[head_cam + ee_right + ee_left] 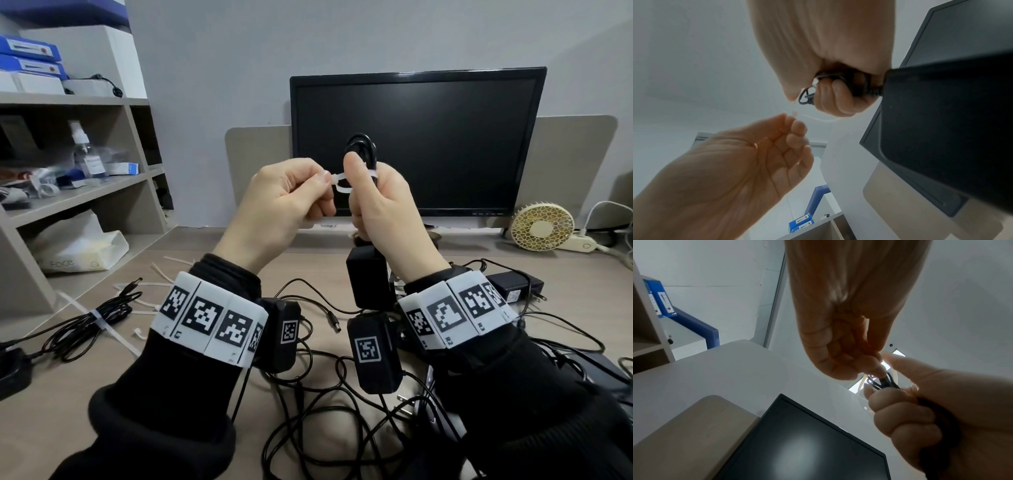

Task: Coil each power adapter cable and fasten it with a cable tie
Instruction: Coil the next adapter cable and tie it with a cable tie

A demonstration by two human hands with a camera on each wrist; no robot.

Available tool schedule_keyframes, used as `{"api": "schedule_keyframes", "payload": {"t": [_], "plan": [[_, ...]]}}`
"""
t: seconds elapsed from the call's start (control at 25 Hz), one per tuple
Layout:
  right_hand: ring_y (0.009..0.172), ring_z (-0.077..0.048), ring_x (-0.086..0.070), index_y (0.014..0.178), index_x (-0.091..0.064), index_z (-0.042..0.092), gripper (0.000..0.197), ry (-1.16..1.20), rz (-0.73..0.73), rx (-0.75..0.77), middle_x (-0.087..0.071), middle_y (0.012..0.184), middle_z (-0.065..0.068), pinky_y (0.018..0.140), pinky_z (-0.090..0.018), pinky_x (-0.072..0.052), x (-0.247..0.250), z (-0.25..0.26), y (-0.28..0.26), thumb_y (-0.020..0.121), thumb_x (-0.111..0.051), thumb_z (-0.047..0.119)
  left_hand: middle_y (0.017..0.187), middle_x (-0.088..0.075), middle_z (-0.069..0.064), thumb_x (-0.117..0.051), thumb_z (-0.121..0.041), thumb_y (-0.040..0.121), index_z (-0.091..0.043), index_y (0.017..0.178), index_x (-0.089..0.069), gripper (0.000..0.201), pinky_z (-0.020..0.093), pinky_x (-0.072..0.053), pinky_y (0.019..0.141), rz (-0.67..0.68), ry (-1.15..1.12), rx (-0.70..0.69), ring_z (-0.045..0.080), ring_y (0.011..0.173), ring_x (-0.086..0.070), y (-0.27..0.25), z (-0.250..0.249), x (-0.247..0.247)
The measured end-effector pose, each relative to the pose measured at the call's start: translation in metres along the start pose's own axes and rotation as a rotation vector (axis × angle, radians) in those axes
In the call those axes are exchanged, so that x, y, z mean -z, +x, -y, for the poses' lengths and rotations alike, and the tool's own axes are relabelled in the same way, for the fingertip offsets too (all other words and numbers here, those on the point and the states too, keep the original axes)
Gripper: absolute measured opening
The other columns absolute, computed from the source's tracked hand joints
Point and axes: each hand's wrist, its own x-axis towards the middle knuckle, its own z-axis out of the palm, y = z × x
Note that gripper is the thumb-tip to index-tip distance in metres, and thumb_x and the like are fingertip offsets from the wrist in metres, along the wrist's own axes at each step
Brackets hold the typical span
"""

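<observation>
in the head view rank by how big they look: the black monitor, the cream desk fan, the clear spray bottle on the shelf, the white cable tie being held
1. Black flat monitor, largest by far.
2. Round cream desk fan.
3. Clear plastic spray bottle, smaller than the fan, though it stands farther off, so this is less sure.
4. Thin white cable tie, smallest; mostly hidden by the hands.

1. The person is wearing black long sleeves (144,421) with thick ribbed cuffs on both arms.
2. A white segmented band (205,323) printed with black-and-white square codes is circling the left wrist; a matching band (452,315) is circling the right.
3. A black camera box (282,334) carrying one square code is hanging beside each band.
4. Both hands are showing bare.
</observation>
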Motion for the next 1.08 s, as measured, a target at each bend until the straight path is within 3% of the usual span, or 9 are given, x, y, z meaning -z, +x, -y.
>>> {"api": "schedule_keyframes", "payload": {"t": [0.12, 0.24, 0.36, 0.48, 0.6, 0.8, 0.88, 0.96, 1.08], "plan": [[0.047, 0.003, -0.036, 0.076, -0.034, 0.033, 0.050, 0.039, 0.005, -0.067, -0.038, 0.067, 0.015, 0.047, -0.015, -0.027, 0.005, -0.002, 0.002, 0.070, -0.059, 0.075, 0.067, -0.066, -0.002, -0.047, -0.024, 0.089, -0.014, 0.071, -0.061, 0.025, 0.021, -0.047, 0.061, 0.054, -0.075, 0.011, 0.009, 0.059, -0.055, 0.001, 0.005, -0.003], [0.040, -0.009, -0.022, 0.062, -0.037, 0.024, 0.047, 0.117, 0.115, -0.138, -0.029, 0.050, 0.007, 0.041, -0.020, -0.019, 0.006, -0.001, -0.003, 0.084, -0.063, 0.056, 0.068, -0.064, 0.000, -0.048, -0.023, 0.091, -0.004, 0.077, -0.062, 0.028, 0.021, -0.047, 0.061, 0.115, -0.111, -0.008, 0.012, 0.060, -0.056, 0.001, 0.008, -0.007], [0.044, -0.011, -0.016, 0.060, -0.039, 0.021, 0.045, 0.205, 0.169, -0.226, -0.024, 0.048, 0.006, 0.041, -0.022, -0.015, 0.006, 0.003, -0.005, 0.086, -0.065, 0.047, 0.070, -0.063, 0.003, -0.049, -0.021, 0.095, 0.000, 0.080, -0.061, 0.029, 0.021, -0.047, 0.061, 0.147, -0.133, -0.003, 0.012, 0.061, -0.056, 0.001, 0.010, -0.009], [0.042, -0.010, -0.016, 0.052, -0.041, 0.023, 0.046, 0.254, 0.141, -0.248, -0.025, 0.046, 0.006, 0.041, -0.023, -0.014, 0.009, 0.002, -0.003, 0.084, -0.070, 0.040, 0.066, -0.061, 0.001, -0.049, -0.020, 0.096, -0.009, 0.074, -0.061, 0.026, 0.019, -0.045, 0.060, 0.172, -0.118, 0.022, 0.011, 0.059, -0.055, 0.001, 0.011, -0.009], [0.041, -0.010, -0.018, 0.060, -0.041, 0.022, 0.042, 0.243, 0.079, -0.222, -0.026, 0.047, 0.006, 0.040, -0.024, -0.016, 0.010, 0.000, -0.003, 0.080, -0.075, 0.034, 0.058, -0.058, -0.003, -0.049, -0.027, 0.088, -0.014, 0.066, -0.058, 0.028, 0.017, -0.038, 0.058, 0.180, 0.023, 0.007, 0.009, 0.056, -0.048, 0.001, 0.012, -0.004], [0.039, -0.008, -0.022, 0.070, -0.045, 0.018, 0.033, 0.259, -0.062, -0.249, -0.028, 0.047, 0.008, 0.037, -0.020, -0.021, 0.036, 0.004, 0.008, 0.086, -0.071, 0.029, 0.051, -0.054, -0.005, -0.050, -0.020, 0.084, -0.006, 0.062, -0.054, 0.026, 0.015, -0.038, 0.052, 0.097, -0.013, 0.057, 0.009, 0.052, -0.046, 0.002, 0.024, 0.033], [0.041, -0.010, -0.022, 0.065, -0.040, 0.019, 0.037, 0.158, -0.056, -0.205, -0.029, 0.048, 0.006, 0.037, -0.021, -0.023, 0.037, 0.001, 0.008, 0.089, -0.067, 0.029, 0.056, -0.060, -0.003, -0.052, -0.018, 0.089, -0.006, 0.064, -0.057, 0.028, 0.020, -0.046, 0.061, 0.139, 0.031, 0.140, 0.012, 0.057, -0.053, 0.002, 0.032, 0.039], [0.043, -0.011, -0.023, 0.071, -0.043, 0.016, 0.032, 0.046, -0.050, -0.157, -0.029, 0.051, 0.004, 0.038, -0.022, -0.024, 0.031, -0.001, 0.008, 0.092, -0.063, 0.030, 0.073, -0.069, 0.000, -0.051, -0.017, 0.097, -0.011, 0.075, -0.066, 0.027, 0.031, -0.050, 0.079, 0.202, 0.199, 0.201, 0.016, 0.073, -0.063, 0.002, 0.036, 0.037], [0.044, -0.009, -0.027, 0.079, -0.047, 0.014, 0.025, -0.065, -0.018, -0.094, -0.032, 0.054, 0.006, 0.042, -0.023, -0.026, 0.020, -0.004, 0.005, 0.093, -0.060, 0.030, 0.100, -0.070, -0.007, -0.042, -0.032, 0.100, -0.022, 0.104, -0.068, 0.028, 0.025, -0.043, 0.090, 0.207, 0.369, 0.169, 0.012, 0.099, -0.061, 0.003, 0.023, 0.019]]}}
